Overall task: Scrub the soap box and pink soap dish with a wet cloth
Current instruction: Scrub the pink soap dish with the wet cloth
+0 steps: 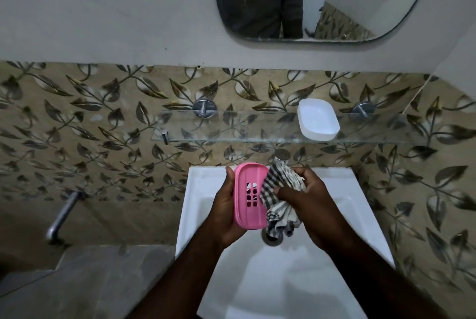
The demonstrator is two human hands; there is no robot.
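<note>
Two hands over sink (360, 215): left hand (224, 205) grips pink soap dish (248, 196), right hand (306, 197) clutches cloth (277, 195) vs its edge.

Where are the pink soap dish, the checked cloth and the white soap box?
pink soap dish (240, 197): head view, pink face left of its slots.
checked cloth (273, 187): head view, fold lying against the dish.
white soap box (318, 119): head view, middle of its upper face.

Dim, flat light is filling the room. The sink (201, 190) is showing palest at its far rim and greying toward the near edge. The pink soap dish (246, 175) and the cloth (273, 185) are reading sharp at centre. The pipe (61, 215) at left is smearing, and the wide lens is bowing the glass shelf (231, 136).
</note>
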